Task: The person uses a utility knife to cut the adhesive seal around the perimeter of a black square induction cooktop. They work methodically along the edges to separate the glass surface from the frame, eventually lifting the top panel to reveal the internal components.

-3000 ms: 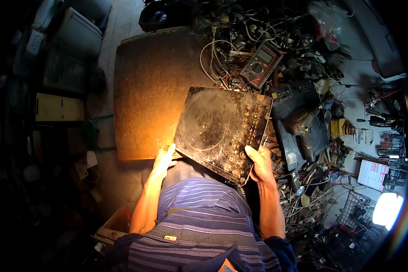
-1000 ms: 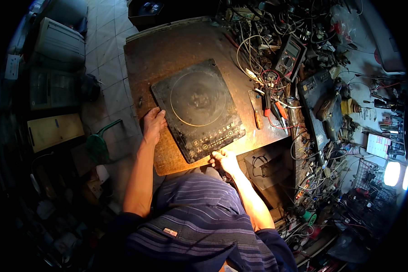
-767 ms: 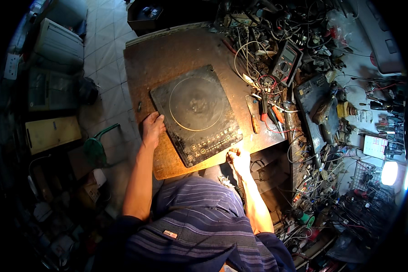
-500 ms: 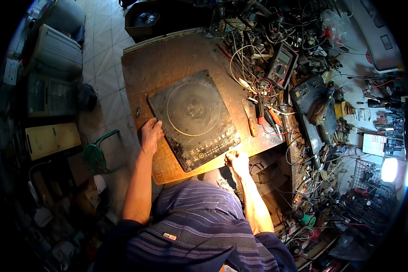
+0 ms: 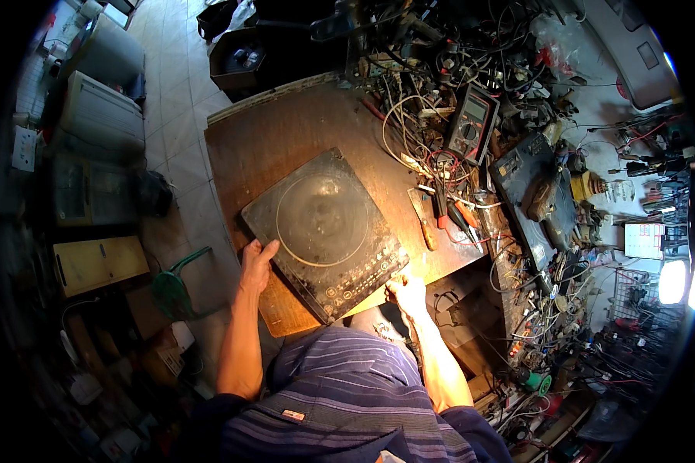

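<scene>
A black, dusty induction cooktop point(image 5: 326, 224) with a round ring and a row of touch symbols lies slanted on the brown wooden bench top point(image 5: 262, 131). My left hand point(image 5: 258, 262) grips its left edge, the thumb on the top face and the other fingers partly hidden. At its lower right corner, my right hand point(image 5: 406, 293) is closed, fingers curled against the edge. The corner nearest me reaches the bench's front edge. Right of the cooktop lie a wooden-handled tool point(image 5: 424, 222) and pliers with dark and orange handles point(image 5: 462, 220).
A multimeter point(image 5: 472, 123) rests at the right among tangled cables and loose parts. Behind it lies another dark panel point(image 5: 529, 197) with things on top. A green stool point(image 5: 174, 289) stands on the tiled floor at the left. An open drawer or box point(image 5: 463, 328) shows below the bench.
The cooktop has turned slightly counter-clockwise on the bench, its near corner swinging toward the front edge. Both hands stay on it. The whole view has shifted a little.
</scene>
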Motion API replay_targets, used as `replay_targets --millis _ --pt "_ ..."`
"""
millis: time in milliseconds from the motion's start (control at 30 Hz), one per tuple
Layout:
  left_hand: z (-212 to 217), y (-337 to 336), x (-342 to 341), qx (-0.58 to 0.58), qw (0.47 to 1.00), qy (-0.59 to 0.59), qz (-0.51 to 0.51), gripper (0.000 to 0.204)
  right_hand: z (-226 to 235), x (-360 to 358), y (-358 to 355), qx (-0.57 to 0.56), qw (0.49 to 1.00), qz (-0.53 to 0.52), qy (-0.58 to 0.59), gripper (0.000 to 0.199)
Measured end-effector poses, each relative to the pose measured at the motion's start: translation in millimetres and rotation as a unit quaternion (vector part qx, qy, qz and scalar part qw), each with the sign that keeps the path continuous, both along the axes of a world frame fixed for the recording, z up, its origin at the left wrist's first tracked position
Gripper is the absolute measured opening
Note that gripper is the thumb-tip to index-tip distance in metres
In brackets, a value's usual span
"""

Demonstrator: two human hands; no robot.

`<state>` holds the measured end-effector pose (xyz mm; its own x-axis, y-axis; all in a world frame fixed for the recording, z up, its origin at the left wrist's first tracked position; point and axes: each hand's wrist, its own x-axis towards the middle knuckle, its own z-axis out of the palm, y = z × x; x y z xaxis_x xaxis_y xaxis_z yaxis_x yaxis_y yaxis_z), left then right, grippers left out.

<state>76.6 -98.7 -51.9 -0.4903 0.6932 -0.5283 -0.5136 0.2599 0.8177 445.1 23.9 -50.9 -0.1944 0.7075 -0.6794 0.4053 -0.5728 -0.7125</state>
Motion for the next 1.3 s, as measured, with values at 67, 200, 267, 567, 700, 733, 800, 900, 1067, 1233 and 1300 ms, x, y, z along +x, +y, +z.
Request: replay_targets --millis 67,200,267,567,700,733,800,900,1067,1233,1300 --pt "7 -5 0 -0.002 1.000 -0.001 0.010 0.031 5 -2 1 -0.003 1.000 -0.006 -0.007 0.008" --pt "0 -14 -2 0.089 0.996 0.003 -0.001 0.025 0 2 1 -0.016 1.000 -0.003 -0.012 0.009" --pt "-1 -15 -4 0.088 0.996 0.008 -0.009 0.023 6 -1 4 -0.021 0.999 0.005 -0.026 0.009" --pt "10 -3 -4 0.083 0.996 0.017 -0.008 0.020 2 2 3 0.003 0.999 0.022 -0.028 0.009" --pt "-2 -5 -13 0.054 0.998 0.009 -0.010 0.017 -16 9 0 0.033 0.997 0.054 -0.036 0.008" --pt "-5 -5 -17 0.050 0.999 0.009 -0.014 0.016 -13 7 1 0.026 0.998 0.047 -0.037 0.008" --pt "-11 -10 -21 0.041 0.999 0.014 -0.019 0.017 -5 3 2 0.014 0.999 0.036 -0.039 0.009" --pt "21 10 -10 0.007 1.000 0.010 -0.029 0.019 -22 15 -4 0.023 0.999 0.022 -0.031 0.012" --pt "28 7 2 0.069 0.997 0.041 0.004 0.020 45 -9 36 0.259 0.936 0.069 -0.227 0.026" --pt "43 13 6 0.108 0.992 0.055 -0.036 0.012 94 -75 112 0.306 0.952 -0.003 -0.022 0.044" --pt "41 10 4 0.100 0.992 0.054 -0.058 0.011 101 -104 143 0.316 0.948 0.006 0.036 0.049"
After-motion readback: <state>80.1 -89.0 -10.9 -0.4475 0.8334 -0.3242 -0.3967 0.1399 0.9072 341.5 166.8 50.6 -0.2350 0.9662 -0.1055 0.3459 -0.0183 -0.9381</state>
